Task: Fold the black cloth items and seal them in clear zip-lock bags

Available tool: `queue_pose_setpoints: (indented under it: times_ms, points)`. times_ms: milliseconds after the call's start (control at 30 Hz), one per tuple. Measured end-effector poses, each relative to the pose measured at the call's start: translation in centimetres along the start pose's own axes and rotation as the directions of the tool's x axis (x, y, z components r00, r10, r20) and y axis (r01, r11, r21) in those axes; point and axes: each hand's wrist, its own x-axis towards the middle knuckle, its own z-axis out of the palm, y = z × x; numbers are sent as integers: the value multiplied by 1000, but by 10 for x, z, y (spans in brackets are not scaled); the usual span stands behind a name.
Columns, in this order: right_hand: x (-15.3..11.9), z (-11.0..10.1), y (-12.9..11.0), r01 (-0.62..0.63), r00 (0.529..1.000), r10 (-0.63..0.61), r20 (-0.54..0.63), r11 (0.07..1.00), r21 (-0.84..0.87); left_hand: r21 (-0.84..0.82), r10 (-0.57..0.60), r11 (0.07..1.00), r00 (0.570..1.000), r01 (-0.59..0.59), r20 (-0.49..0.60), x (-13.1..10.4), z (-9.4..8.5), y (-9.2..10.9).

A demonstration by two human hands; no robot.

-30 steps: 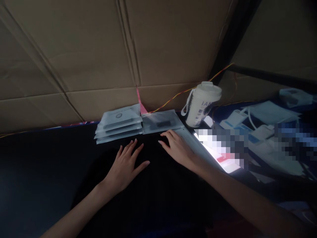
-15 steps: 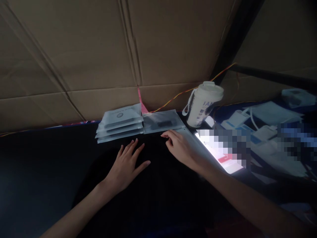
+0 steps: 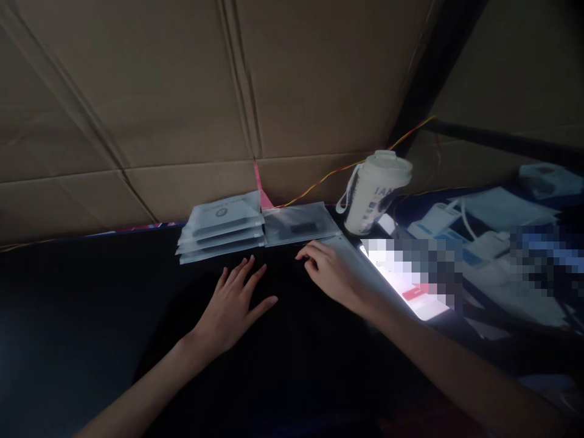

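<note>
My left hand point(image 3: 230, 301) lies palm down with its fingers spread, over a very dark area point(image 3: 274, 353) that looks like black cloth; its edges are hard to see. To the right, my right hand point(image 3: 328, 274) is closed, its fingers curled toward the thumb. Whatever it may pinch is lost in the dark. Just beyond the left fingertips sits a stack of several pale zip bags point(image 3: 223, 222), the top one printed with a round logo. Beside the stack lies a flat translucent zip bag point(image 3: 301, 224), close beyond my right hand. Another pale bag point(image 3: 353, 258) lies partly behind that hand.
A white lidded cup point(image 3: 376, 191) with a strap stands at the back right. A lit phone point(image 3: 396, 280) lies near my right forearm. Farther right are white packets and cables point(image 3: 483, 237). A cardboard wall point(image 3: 182, 91) rises behind, with a red-yellow cord point(image 3: 314, 185) along it.
The fingers of my right hand have curled in slightly. My left hand and the bags stay where they were.
</note>
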Motion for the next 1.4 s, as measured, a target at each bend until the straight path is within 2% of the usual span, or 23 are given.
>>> queue_pose_setpoints:
  times_ms: [267, 500, 767, 900, 1100, 1267, 1400]
  points:
    - [3, -7, -4, -43, 990, 40, -137, 999, -22, -11, 19, 1000, 1000, -19, -25, -1, 2, -1]
    - [0, 1, 3, -10, 1000, 10, -14, 1000, -5, -9, 10, 1000, 1000, -10, -9, 0, -1, 0]
    - [2, -5, -2, -5, 998, 2, -61, 999, -46, -2, 19, 1000, 999, -19, -34, -1, 2, -1]
    - [1, 0, 2, -1, 1000, 1, -17, 1000, -31, -12, 14, 1000, 1000, -14, -16, 0, 0, -1]
    - [1, -1, 2, -8, 999, 6, -39, 999, -33, -5, 2, 1000, 1000, -2, 1, 0, -2, 0]
    - [1, 1, 4, 5, 1000, -5, 18, 1000, -15, 5, 9, 1000, 1000, -9, -10, 0, 0, 0]
    - [0, 2, 4, -7, 999, 7, -48, 1000, 0, 9, 6, 1000, 1000, -6, 0, 0, -1, 0]
